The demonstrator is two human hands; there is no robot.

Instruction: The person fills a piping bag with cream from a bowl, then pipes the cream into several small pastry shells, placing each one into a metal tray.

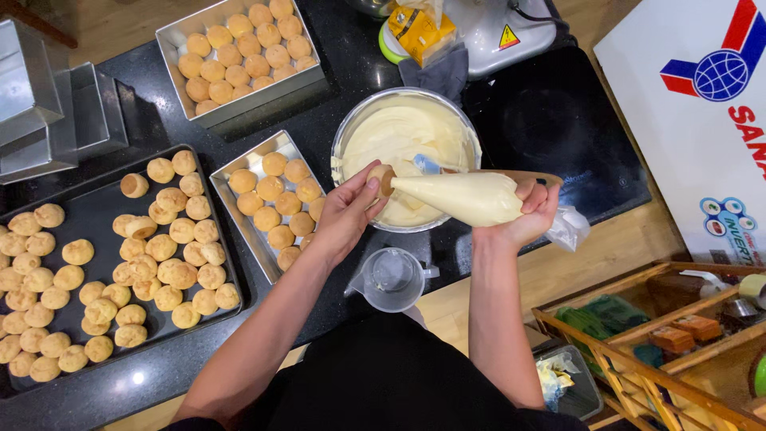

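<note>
Head view: puff (pixel 381 179) btwn hands, L (pixel 347 211) pinching, R (pixel 527 211) w/ piping bag (pixel 463 197).

1. a black speckled stone counter (pixel 319 104) fills most of the frame.
2. at left lies a dark baking tray (pixel 104 215) of small golden puffs.
3. upper left: stacked empty metal tins (pixel 56 112).
4. top centre and centre: two square tins (pixel 239 56) (pixel 275 203) of puffs.
5. centre: a steel bowl of cream (pixel 407 144).
6. below it, a clear measuring jug (pixel 391 279).
7. top: a grey cloth (pixel 435 76).
</note>
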